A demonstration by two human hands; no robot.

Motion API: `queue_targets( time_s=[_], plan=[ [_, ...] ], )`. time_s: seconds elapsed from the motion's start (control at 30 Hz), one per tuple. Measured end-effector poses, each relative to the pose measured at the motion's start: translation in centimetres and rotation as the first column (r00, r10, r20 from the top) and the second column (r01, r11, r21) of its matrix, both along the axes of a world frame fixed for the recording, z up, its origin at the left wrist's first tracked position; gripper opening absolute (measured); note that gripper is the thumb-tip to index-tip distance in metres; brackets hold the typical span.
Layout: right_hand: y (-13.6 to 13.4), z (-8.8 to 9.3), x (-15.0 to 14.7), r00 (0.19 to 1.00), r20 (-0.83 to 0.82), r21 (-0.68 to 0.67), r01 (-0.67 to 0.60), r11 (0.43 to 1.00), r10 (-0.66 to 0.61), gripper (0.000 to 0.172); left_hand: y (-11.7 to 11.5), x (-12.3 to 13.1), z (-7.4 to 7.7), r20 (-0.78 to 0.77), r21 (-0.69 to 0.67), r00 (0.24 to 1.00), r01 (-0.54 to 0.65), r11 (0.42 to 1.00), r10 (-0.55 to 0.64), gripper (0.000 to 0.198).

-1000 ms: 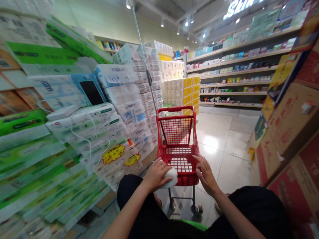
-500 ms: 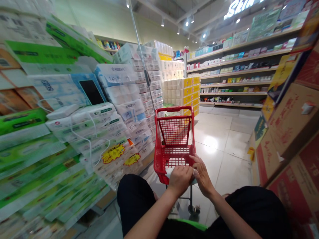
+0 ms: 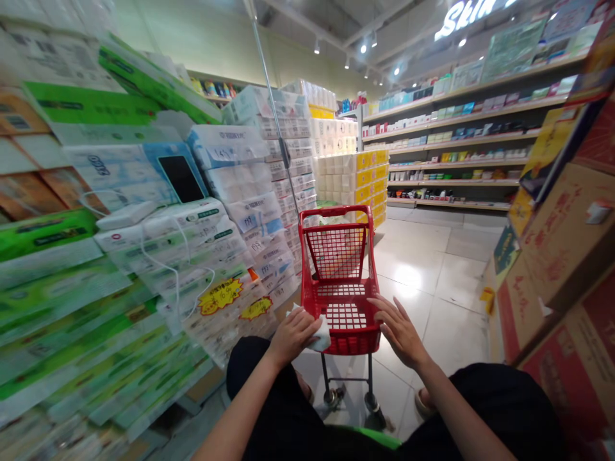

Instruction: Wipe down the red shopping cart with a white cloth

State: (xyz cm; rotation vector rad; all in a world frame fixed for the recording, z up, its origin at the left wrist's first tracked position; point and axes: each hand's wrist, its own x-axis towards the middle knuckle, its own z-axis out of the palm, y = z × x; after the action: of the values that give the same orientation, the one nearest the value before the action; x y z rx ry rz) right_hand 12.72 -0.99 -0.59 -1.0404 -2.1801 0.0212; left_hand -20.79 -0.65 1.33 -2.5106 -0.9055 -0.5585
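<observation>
Directly before my knees stands a red plastic shopping cart with grid panels and dark metal legs on casters. My left hand is closed on a crumpled white wipe at the cart's near left corner. Part of the wipe is hidden under the fingers. At the right side of the basket, my right hand has its fingers spread. Its fingertips lie at the red rim; whether they press on it I cannot tell.
To the left rise stacks of packaged tissue with yellow price tags, a phone and white cables. Cardboard boxes line the right side. Product shelves stand behind, past a tiled floor. A metal pole rises behind the cart.
My hands have moved apart from their meeting point at the cart's near edge. The left went left with the white wipe, the right slightly right with fingers spreading.
</observation>
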Motion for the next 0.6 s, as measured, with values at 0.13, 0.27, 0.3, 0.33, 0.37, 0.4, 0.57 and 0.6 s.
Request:
queue_targets(
  time_s=[0.13,0.27,0.3,0.33,0.37,0.4,0.57,0.6],
  plan=[
    [-0.2,-0.2,-0.6,0.987,-0.154,-0.039,0.035,0.999,-0.041,0.023,-0.3,1.8,-0.8,0.096,-0.009,0.992,-0.088,0.996,0.088,0.028],
    [-0.9,-0.7,-1.9,0.954,-0.293,-0.058,0.052,0.997,-0.066,0.02,-1.5,6.0,-1.6,0.147,-0.028,0.97,-0.194,0.981,0.196,0.025],
    [-1.2,-0.9,-2.2,0.951,-0.303,-0.061,0.044,0.997,-0.061,0.02,-1.8,7.1,-1.7,0.145,-0.034,0.969,-0.2,0.979,0.202,0.025],
    [-1.4,-1.0,-2.6,0.949,-0.311,-0.06,0.036,0.998,-0.053,0.02,-2.1,8.2,-1.7,0.141,-0.039,0.969,-0.201,0.979,0.204,0.025],
    [-1.7,-1.2,-3.0,0.946,-0.32,-0.057,0.031,0.998,-0.047,0.021,-2.4,9.2,-1.7,0.14,-0.044,0.969,-0.199,0.979,0.204,0.025],
    [-2.0,-1.3,-3.4,0.943,-0.331,-0.052,0.03,0.998,-0.045,0.023,-2.7,10.1,-1.6,0.14,-0.049,0.969,-0.198,0.979,0.203,0.025],
    [-3.1,-1.3,-3.9,0.956,-0.289,-0.013,0.055,0.998,-0.057,0.033,-3.6,12.3,-1.0,0.16,-0.064,0.974,-0.153,0.986,0.161,0.024],
    [-3.0,-1.0,-3.5,0.965,-0.254,-0.008,0.058,0.998,-0.058,0.035,-3.7,12.2,-0.8,0.16,-0.073,0.977,-0.13,0.989,0.14,0.024]
  ],
)
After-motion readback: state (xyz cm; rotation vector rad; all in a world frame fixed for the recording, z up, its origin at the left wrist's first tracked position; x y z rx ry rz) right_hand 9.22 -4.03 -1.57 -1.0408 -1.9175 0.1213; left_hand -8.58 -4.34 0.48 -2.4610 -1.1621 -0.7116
